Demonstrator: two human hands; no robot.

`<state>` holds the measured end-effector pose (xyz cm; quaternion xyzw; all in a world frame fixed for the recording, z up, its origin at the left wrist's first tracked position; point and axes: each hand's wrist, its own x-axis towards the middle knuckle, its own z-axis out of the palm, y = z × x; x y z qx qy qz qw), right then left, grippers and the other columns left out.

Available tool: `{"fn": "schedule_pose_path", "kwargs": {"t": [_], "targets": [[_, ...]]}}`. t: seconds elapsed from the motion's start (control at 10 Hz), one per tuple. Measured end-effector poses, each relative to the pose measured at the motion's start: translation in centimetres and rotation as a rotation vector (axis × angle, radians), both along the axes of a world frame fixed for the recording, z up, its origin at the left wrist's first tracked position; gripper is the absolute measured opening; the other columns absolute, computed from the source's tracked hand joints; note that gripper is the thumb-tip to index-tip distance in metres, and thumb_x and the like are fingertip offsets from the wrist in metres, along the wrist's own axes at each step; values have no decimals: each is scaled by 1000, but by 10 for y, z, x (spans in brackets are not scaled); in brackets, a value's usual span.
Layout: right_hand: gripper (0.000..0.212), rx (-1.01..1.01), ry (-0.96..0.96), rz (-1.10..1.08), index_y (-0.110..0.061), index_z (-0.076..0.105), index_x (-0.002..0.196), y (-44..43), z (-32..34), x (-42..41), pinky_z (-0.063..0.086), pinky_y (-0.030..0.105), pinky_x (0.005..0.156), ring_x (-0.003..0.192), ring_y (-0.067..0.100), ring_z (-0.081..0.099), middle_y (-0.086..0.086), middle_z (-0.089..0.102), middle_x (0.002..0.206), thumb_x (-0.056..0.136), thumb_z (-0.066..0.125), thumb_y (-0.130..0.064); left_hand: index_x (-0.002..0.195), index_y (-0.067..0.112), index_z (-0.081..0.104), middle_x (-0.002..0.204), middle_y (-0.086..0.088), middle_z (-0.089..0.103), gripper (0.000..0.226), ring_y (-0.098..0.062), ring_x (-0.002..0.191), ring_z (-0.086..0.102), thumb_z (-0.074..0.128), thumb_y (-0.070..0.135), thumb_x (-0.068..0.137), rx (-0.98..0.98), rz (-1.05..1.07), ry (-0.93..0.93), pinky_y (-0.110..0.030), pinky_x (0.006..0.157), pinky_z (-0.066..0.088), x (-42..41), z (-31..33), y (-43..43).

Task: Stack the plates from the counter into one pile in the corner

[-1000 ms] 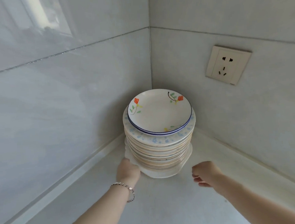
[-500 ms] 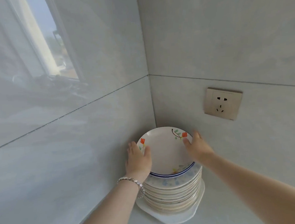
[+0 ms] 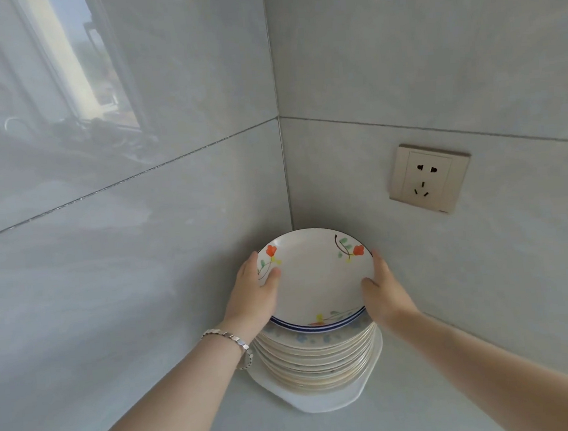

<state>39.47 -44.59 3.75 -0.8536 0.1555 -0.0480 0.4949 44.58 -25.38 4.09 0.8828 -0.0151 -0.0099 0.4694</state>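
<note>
- Grey tiled walls (image 3: 180, 291) met in a corner at about 12 o'clock, and the pale desk (image 3: 411, 419) ran out from it toward 6 o'clock.
- A socket (image 3: 428, 177) sat on the wall at roughly 2 o'clock from the pile, well above it.
- The pile (image 3: 317, 355) stood in the corner on the desk, close to both walls; whether it touched them could not be told.
- A wide white platter (image 3: 327, 399) lay at the bottom, its edge sticking out toward 6 o'clock beyond the plates above.
- The top plate (image 3: 314, 274), painted with flowers and rimmed in blue, sat on the pile.
- The left hand (image 3: 253, 294) was clamped on that plate's rim at 9 o'clock, thumb on its face and fingers behind the edge.
- The right hand (image 3: 381, 287) gripped the rim at 3 o'clock in the same way.
- A bracelet (image 3: 231, 342) hung at the left wrist, just beside the pile's side.
- Judging from this, the task looked nearly done, with the hands squaring the top plate.
- Risk: the pile was tall and the top plate smaller than the ones below, so a sideways push could slide it off centre.
- Risk: the bracelet or forearm could catch the plate edges on the way out and jar the pile.
- Risk: an uneven release from one hand might leave the plate tilted.
</note>
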Motion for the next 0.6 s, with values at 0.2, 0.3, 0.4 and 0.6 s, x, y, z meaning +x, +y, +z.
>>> {"fn": "schedule_pose_path", "kwargs": {"t": [0.2, 0.3, 0.4, 0.6], "targets": [[60, -74, 77, 58, -14, 2, 150, -1, 3, 1, 23, 33, 115, 143, 24, 22, 5, 18, 157, 96, 29, -13, 151, 15, 14, 160, 1, 11, 60, -15, 147, 14, 33, 39, 99, 177, -39, 6, -33, 118, 15, -2, 5, 0], [64, -165, 161, 91, -8, -2, 150, 1, 17, -6, 14, 34, 118, 146, 23, 10, 6, 8, 159, 99, 31, -32, 151, 15, 11, 161, -2, 4, 60, -17, 149, 6, 26, 42, 99, 325, 6, -6, -40, 120, 13, -13, 22, -4], [50, -293, 221, 101, -5, 29, 141, 3, 36, -26, 28, 33, 109, 138, 28, 28, 14, 30, 149, 99, 31, -31, 145, 10, 26, 155, -12, 21, 53, -24, 144, 22, 37, 32, 98, 418, 58, -99, -38, 115, 23, -41, 47, -11], [21, -559, 303, 300, -10, 55, 84, 8, 95, -101, 42, 25, 69, 86, 24, 54, 11, 57, 92, 91, 36, -16, 87, 13, 57, 99, -7, 63, 18, -32, 100, 56, 39, 17, 91, 557, -142, -80, -34, 79, 45, -127, 93, -15]]}}
